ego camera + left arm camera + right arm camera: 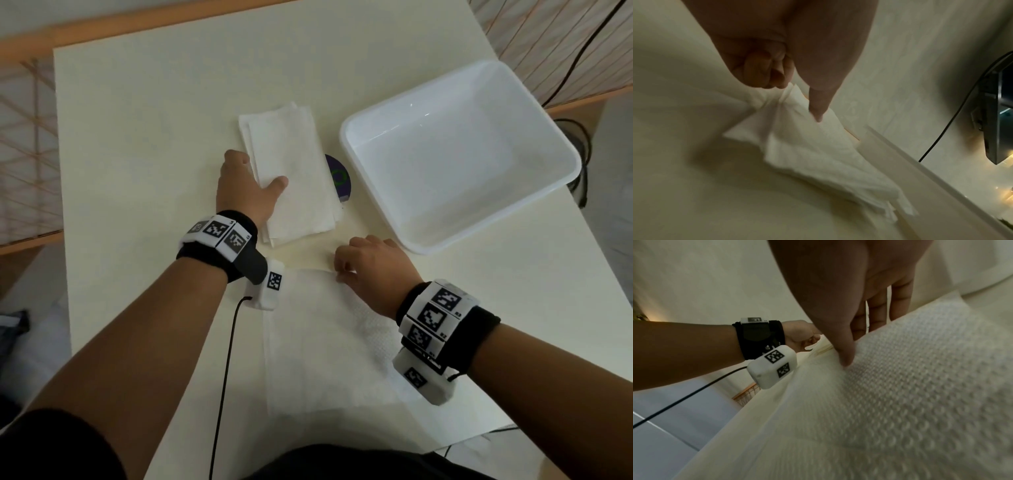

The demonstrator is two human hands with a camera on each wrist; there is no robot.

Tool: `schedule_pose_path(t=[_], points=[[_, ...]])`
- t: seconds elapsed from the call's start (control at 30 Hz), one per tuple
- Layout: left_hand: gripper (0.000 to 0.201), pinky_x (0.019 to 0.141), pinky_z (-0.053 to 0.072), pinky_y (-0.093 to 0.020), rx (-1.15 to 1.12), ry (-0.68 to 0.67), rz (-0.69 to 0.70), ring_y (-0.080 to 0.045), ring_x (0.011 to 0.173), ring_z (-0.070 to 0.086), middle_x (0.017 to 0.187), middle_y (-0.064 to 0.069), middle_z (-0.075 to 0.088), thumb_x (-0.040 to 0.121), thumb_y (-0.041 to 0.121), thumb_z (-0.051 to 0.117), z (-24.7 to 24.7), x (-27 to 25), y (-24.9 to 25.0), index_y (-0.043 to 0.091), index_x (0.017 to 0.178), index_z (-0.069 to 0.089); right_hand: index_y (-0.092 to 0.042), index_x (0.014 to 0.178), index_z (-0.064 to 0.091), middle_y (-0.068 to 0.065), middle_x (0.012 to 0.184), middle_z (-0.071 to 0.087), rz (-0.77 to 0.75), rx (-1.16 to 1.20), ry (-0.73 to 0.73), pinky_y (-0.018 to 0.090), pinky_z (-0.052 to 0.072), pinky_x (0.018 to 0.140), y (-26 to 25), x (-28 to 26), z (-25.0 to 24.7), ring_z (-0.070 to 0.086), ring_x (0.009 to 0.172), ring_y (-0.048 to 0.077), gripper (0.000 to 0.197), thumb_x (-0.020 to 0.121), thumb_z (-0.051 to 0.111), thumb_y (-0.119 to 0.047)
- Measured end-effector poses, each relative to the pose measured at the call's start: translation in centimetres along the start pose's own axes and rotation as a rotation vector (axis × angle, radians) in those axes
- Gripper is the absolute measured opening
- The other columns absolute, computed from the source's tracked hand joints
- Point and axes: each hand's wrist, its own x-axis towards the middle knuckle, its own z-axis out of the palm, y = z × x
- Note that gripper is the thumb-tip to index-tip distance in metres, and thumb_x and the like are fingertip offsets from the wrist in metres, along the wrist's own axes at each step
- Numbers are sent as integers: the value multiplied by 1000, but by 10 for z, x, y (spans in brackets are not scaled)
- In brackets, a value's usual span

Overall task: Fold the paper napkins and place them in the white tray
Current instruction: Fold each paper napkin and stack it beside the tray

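White paper in three places on the cream worktop (137, 137), read left to right. The left hand (245, 186) rests at the left edge of the stack of napkins (291, 171) near the worktop's middle; the left wrist view shows its thumb on top of the top sheet and its fingers (764, 73) curled, bunching that sheet's edge, so the hand pinches the paper. A dark disc (339, 178) with a green mark lies under the stack's right edge, mostly covered. Nearer the front edge an unfolded napkin (318, 342) lies flat; the left wrist's camera box (269, 289) hangs over its far left corner. The right hand (373, 270) sits on this napkin's far edge, thumb pressed onto the embossed paper, fingers (877, 313) together and bent down past the edge; whether they reach under the sheet cannot be told. The white tray (534, 192) stands toward the right edge of the worktop, holding nothing, its near left corner just beyond the right hand. Both forearms enter from the front edge, each wearing a black band with black-and-white marker tiles; the right wrist's box covers the napkin's right side. The wrist views are blurred.
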Motion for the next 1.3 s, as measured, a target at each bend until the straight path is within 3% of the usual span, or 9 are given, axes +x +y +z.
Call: schedule_pose_path(t=[0.07, 0.17, 0.27, 0.47, 0.63, 0.87, 1.03, 1.17, 1.3], points=[[70, 82, 39, -26, -18, 24, -4, -20, 105, 53, 123, -7, 53, 79, 43, 73, -8, -9, 1, 14, 130, 36, -22, 102, 61, -4, 94, 63, -12, -1, 2, 32, 39, 84, 0, 0, -3, 57, 90, 21, 14, 91, 56, -28], [56, 75, 38, -22, -25, 38, 97, -13, 86, 53, 99, 1, 57, 81, 45, 69, -24, -33, 3, 18, 124, 45, -20, 105, 57, -3, 92, 68, -12, 17, 30, 32, 40, 87, 0, -1, -9, 62, 84, 21, 17, 91, 57, -31], [38, 68, 40, -14, -59, -145, 201, -4, 74, 54, 85, 9, 60, 83, 44, 68, -35, -69, -6, 22, 111, 57, -18, 102, 55, 2, 87, 66, -21, -31, 40, 28, 33, 75, -2, -5, -13, 58, 77, 24, 15, 94, 52, -31], [59, 98, 39, -25, 110, -426, 400, -5, 115, 46, 127, 14, 55, 76, 50, 72, -41, -128, -50, 33, 130, 53, -18, 93, 62, -1, 91, 65, -98, -7, 159, 30, 37, 74, -11, -24, -12, 54, 91, 22, 11, 92, 55, -26], [38, 102, 39, -33, 109, -331, 608, -10, 117, 49, 122, 10, 63, 80, 48, 65, -42, -163, -74, 29, 114, 67, -21, 87, 62, -4, 105, 64, -255, -2, 228, 35, 40, 90, -23, -70, -1, 54, 105, 23, 5, 85, 63, -25], [20, 110, 30, -26, 122, -446, 685, 0, 129, 39, 129, 5, 62, 81, 32, 66, -27, -211, -108, 22, 97, 74, -29, 86, 56, -13, 86, 62, -251, -56, 39, 32, 39, 91, -21, -127, 36, 55, 82, 14, 30, 83, 50, -58], [43, 114, 28, -39, 275, -464, 748, -12, 136, 40, 133, 8, 59, 78, 61, 53, -23, -235, -109, 28, 99, 72, -22, 108, 59, -5, 106, 61, -123, -44, 118, 31, 38, 85, -30, -135, 52, 53, 99, 21, 23, 93, 50, -36], [72, 121, 2, -40, 396, -447, 716, -7, 147, 9, 146, 18, 38, 66, 84, 50, -27, -250, -102, 35, 118, 63, -18, 133, 50, 3, 128, 53, -90, -116, 49, 38, 42, 90, -32, -137, 67, 49, 113, 28, 44, 91, 53, -30], [78, 121, -4, -35, 458, -515, 701, -11, 148, -6, 159, 4, 15, 87, 69, 33, -15, -255, -94, 20, 147, 33, -10, 137, 47, 11, 139, 50, -92, -184, 3, 47, 46, 93, -34, -137, 79, 50, 122, 37, 58, 85, 63, -30]])
